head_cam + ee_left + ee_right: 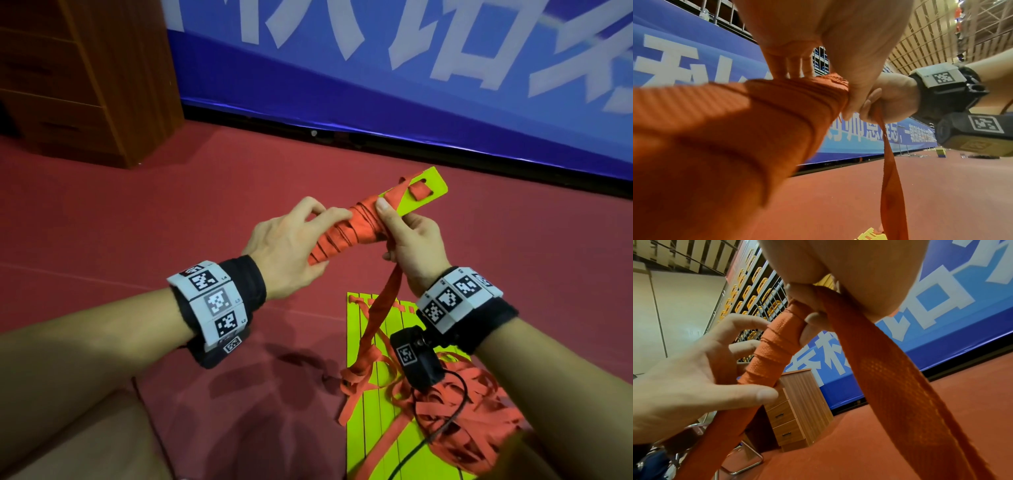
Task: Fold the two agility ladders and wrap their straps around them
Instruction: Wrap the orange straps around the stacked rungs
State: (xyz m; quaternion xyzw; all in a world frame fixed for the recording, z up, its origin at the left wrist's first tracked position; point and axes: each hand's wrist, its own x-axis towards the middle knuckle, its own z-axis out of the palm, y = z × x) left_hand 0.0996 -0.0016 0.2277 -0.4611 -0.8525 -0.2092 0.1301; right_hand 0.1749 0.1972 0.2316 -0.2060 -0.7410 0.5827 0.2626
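In the middle of the head view I have the first ladder (pixel 363 219) folded into a bundle, its yellow-green slats poking out toward the upper right and orange strap wound round most of its length. My left hand (pixel 291 246) curls round the lower left end of that bundle, fingers over the top and thumb beneath. My right hand (pixel 411 240) grips the bundle near its middle, thumb pressed on the wrapped part, and the loose strap (pixel 380 315) runs out from under that palm and hangs down to the floor. From the left wrist camera the strap drops straight from the right hand's curled fingers (pixel 869 105). The second ladder (pixel 370 394) lies flat on the red floor (pixel 171 222) at the lower right of the head view, slats side by side, with a tangled heap of orange strap (pixel 472 411) on its right part. A blue banner (pixel 411 68) fills the upper right, and a wooden drawer unit (pixel 85 75) stands at the upper left.
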